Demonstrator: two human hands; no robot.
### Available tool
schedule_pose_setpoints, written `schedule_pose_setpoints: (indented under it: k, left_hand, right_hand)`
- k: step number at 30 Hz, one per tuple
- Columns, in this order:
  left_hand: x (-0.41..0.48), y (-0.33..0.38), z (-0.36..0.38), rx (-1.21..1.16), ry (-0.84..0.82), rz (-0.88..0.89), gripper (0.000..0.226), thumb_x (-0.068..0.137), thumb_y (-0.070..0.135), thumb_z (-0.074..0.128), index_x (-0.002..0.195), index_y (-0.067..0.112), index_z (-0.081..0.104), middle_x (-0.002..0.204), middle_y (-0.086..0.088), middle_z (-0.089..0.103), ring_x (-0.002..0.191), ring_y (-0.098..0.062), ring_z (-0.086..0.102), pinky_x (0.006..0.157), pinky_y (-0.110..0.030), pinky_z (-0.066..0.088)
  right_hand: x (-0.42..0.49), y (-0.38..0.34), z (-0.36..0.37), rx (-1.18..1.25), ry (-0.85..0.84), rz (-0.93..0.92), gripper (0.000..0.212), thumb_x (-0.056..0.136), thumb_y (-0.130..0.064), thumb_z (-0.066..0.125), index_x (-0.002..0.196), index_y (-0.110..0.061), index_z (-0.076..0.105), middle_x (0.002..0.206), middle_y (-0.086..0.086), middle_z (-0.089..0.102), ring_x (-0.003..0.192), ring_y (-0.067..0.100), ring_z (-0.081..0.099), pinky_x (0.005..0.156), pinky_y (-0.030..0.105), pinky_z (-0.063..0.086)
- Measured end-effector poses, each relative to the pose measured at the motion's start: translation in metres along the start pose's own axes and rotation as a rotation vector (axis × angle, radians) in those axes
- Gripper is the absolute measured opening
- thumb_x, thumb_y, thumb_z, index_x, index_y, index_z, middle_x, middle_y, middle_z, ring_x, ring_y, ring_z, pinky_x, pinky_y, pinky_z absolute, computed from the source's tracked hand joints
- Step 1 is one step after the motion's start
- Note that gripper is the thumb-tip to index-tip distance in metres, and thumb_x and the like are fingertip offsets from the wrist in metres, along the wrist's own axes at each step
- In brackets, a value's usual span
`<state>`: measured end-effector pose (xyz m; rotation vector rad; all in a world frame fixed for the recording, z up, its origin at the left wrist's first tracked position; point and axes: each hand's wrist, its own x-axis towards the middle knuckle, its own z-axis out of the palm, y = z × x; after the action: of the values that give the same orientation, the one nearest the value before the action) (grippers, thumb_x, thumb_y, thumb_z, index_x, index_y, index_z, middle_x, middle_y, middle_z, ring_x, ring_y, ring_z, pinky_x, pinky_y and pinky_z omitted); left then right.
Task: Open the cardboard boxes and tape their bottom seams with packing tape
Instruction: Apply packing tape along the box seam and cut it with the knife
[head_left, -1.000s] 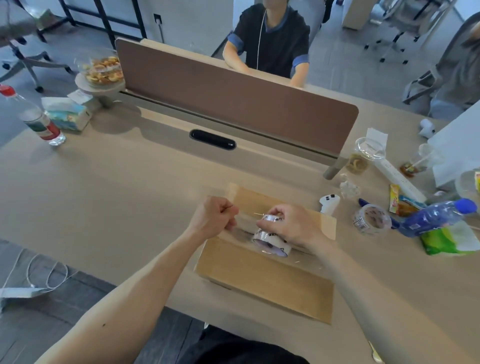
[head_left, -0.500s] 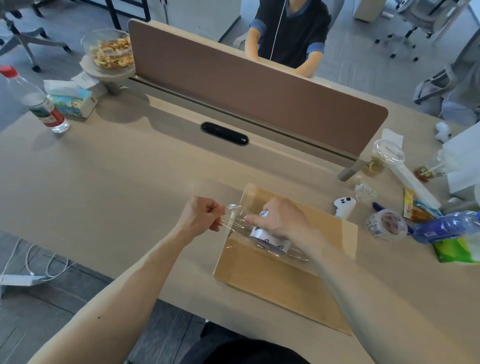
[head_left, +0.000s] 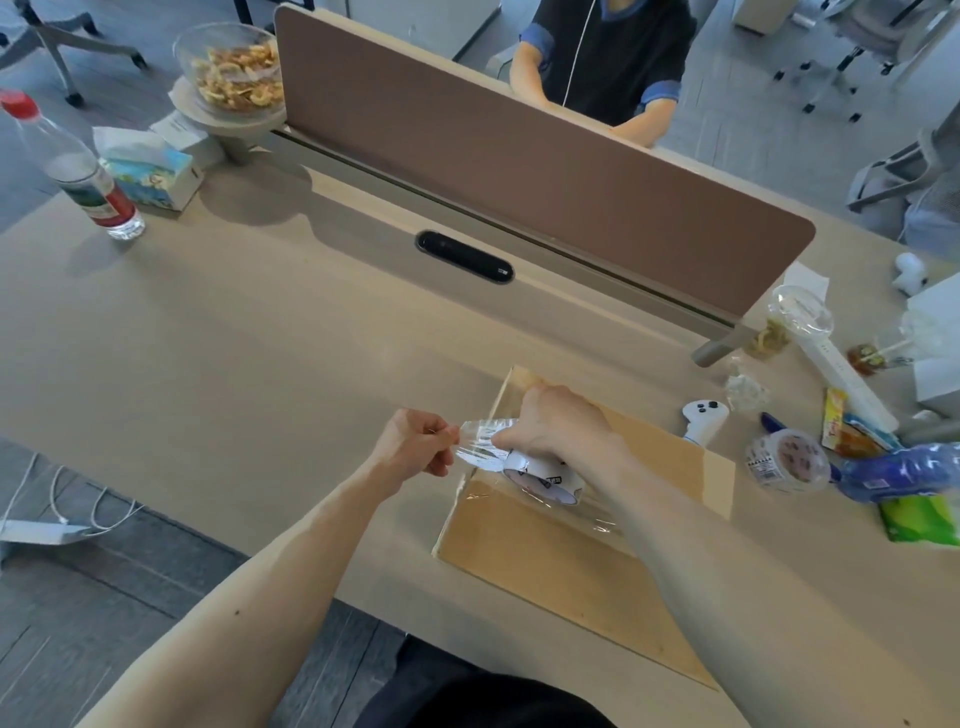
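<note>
While pinching the free end of the clear tape strip between thumb and curled fingers of the left hand, grips the tape roll from above in the curled right hand, with the strip pulled short and wrinkled between the two. Holds the roll just over the left edge of the flattened cardboard box, already crossed by a glossy band of tape under the right forearm. Has the box lying at the near edge of the wide beige surface, right of centre. Closed off along the far side by a brown divider panel, with a black oval insert set just in front. Crowded at the right end: a spare roll near the box, a white controller at the box's far right corner, a blue bottle on its side, a green packet just below it, a lidded plastic cup, a long white power strip. Set at the far left: an upright water bottle with a red cap, a tissue box just beside it, a glass bowl of snacks on a round stand. Seated beyond the divider, facing this way: another person in a dark short-sleeved top. Farther back, grey floor and wheeled office chairs; below the left edge of the surface, white cables on dark flooring.
</note>
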<state>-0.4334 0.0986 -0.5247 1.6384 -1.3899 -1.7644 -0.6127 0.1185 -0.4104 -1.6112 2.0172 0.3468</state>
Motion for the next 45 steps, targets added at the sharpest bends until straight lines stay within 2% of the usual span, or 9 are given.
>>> schedule_pose_setpoints:
  k: [9, 11, 15, 17, 19, 23, 27, 33, 45]
  left_hand:
    - [0.002, -0.014, 0.031, -0.111, -0.053, -0.056, 0.03, 0.098, 0.018, 0.061, 0.07, 0.007, 0.06, 0.057, -0.006, 0.056, 0.049, -0.019, 0.054, 0.068, -0.052, 0.058]
    - [0.0, -0.015, 0.035, -0.095, -0.019, -0.11, 0.026, 0.096, 0.033, 0.064, 0.087, 0.009, 0.059, 0.064, -0.006, 0.057, 0.048, -0.016, 0.054, 0.06, -0.044, 0.057]
    - [-0.006, -0.028, 0.03, 0.094, -0.049, -0.341, 0.067, 0.08, 0.076, 0.057, 0.106, 0.015, 0.048, 0.084, -0.006, 0.058, 0.055, -0.016, 0.058, 0.05, -0.028, 0.053]
    - [-0.004, -0.028, 0.029, 0.227, -0.024, -0.243, 0.064, 0.08, 0.075, 0.057, 0.106, 0.017, 0.05, 0.09, -0.006, 0.063, 0.065, -0.021, 0.064, 0.055, -0.032, 0.056]
    - [0.0, -0.021, 0.022, 0.27, 0.07, 0.113, 0.049, 0.079, 0.056, 0.067, 0.114, 0.023, 0.054, 0.106, -0.002, 0.064, 0.09, -0.022, 0.066, 0.075, -0.036, 0.057]
    - [-0.003, 0.014, 0.005, 0.375, -0.328, 0.669, 0.084, 0.068, 0.045, 0.068, 0.146, 0.027, 0.043, 0.159, 0.003, 0.031, 0.147, -0.011, 0.029, 0.117, -0.031, 0.025]
    - [0.0, 0.03, 0.018, 0.918, -0.37, 0.578, 0.113, 0.066, 0.066, 0.078, 0.155, 0.045, 0.012, 0.162, 0.026, 0.0, 0.153, -0.015, -0.004, 0.117, -0.056, 0.005]
    - [0.005, 0.024, 0.032, 0.894, -0.304, 0.515, 0.11, 0.061, 0.077, 0.074, 0.147, 0.059, 0.009, 0.157, 0.037, -0.006, 0.153, -0.013, -0.001, 0.115, -0.067, 0.006]
    - [0.009, 0.024, 0.026, 0.962, -0.341, 0.528, 0.117, 0.059, 0.083, 0.07, 0.146, 0.063, -0.006, 0.154, 0.041, -0.017, 0.153, -0.01, 0.001, 0.113, -0.071, 0.0]
  right_hand:
    - [0.006, 0.0, 0.003, 0.062, -0.016, 0.028, 0.031, 0.075, -0.043, 0.063, 0.065, -0.015, 0.055, 0.068, -0.001, 0.057, 0.059, 0.017, 0.052, 0.049, 0.027, 0.033]
    - [0.007, 0.002, 0.003, 0.095, -0.02, 0.024, 0.033, 0.075, -0.043, 0.063, 0.061, -0.015, 0.053, 0.065, -0.001, 0.057, 0.056, 0.019, 0.051, 0.049, 0.027, 0.034]
    - [0.007, 0.003, 0.003, 0.14, -0.032, 0.03, 0.029, 0.075, -0.04, 0.063, 0.064, -0.015, 0.055, 0.066, 0.0, 0.057, 0.057, 0.021, 0.05, 0.051, 0.028, 0.037]
    - [0.006, 0.004, 0.002, 0.176, -0.047, 0.029, 0.027, 0.074, -0.04, 0.063, 0.065, -0.015, 0.055, 0.068, 0.0, 0.057, 0.058, 0.021, 0.049, 0.054, 0.029, 0.037]
    - [0.005, 0.005, -0.002, 0.255, -0.088, 0.032, 0.028, 0.071, -0.04, 0.066, 0.063, -0.016, 0.055, 0.067, 0.0, 0.055, 0.058, 0.021, 0.048, 0.056, 0.03, 0.036]
    - [-0.001, 0.024, -0.008, 0.442, -0.158, -0.071, 0.034, 0.076, -0.042, 0.071, 0.052, -0.019, 0.063, 0.055, -0.01, 0.058, 0.055, 0.013, 0.052, 0.056, 0.026, 0.039]
    - [-0.017, 0.056, 0.002, 0.681, -0.17, -0.21, 0.039, 0.086, -0.048, 0.067, 0.071, -0.013, 0.071, 0.068, -0.002, 0.071, 0.063, 0.011, 0.063, 0.067, 0.03, 0.048]
    - [-0.038, 0.07, 0.016, 0.879, -0.126, -0.262, 0.039, 0.084, -0.049, 0.067, 0.058, -0.021, 0.07, 0.065, -0.006, 0.07, 0.064, 0.008, 0.062, 0.065, 0.018, 0.046]
    - [-0.047, 0.124, 0.018, 0.539, 0.066, -0.143, 0.06, 0.083, -0.052, 0.069, 0.049, -0.014, 0.039, 0.041, -0.011, 0.036, 0.04, 0.008, 0.034, 0.042, 0.018, 0.024]
